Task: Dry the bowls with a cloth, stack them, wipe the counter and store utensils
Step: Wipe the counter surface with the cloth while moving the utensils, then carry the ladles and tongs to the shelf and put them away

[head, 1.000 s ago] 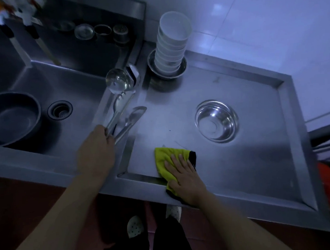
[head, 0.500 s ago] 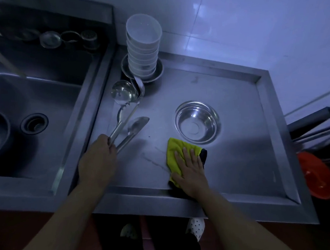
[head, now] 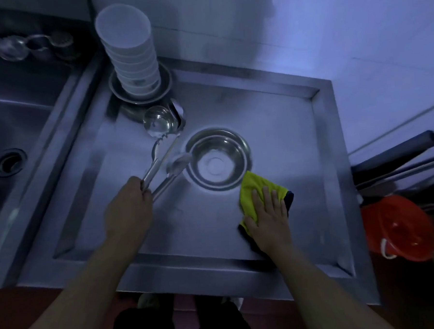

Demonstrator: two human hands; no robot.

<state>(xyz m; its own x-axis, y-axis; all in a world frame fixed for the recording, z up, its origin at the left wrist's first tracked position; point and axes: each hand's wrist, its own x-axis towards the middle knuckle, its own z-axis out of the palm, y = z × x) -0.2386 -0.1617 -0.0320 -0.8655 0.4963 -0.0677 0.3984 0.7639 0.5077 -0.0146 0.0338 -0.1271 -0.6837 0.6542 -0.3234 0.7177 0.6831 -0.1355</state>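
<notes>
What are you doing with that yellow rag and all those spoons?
A person is wiping the steel counter. The right hand presses a yellow cloth flat beside a metal bowl. The left hand grips a bunch of utensils, a ladle among them, by the handles. The white bowls are already stacked on a plate in the back corner.

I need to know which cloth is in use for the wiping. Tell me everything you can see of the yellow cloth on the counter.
The yellow cloth is a bright yellow-green rag, soft-looking, folded or bunched, with a dark edge showing at its right and near sides. It lies flat on the steel counter, just to the near right of the empty metal bowl; whether it touches the bowl is unclear. The right hand presses on it with straight, spread fingers, covering much of it.
</notes>
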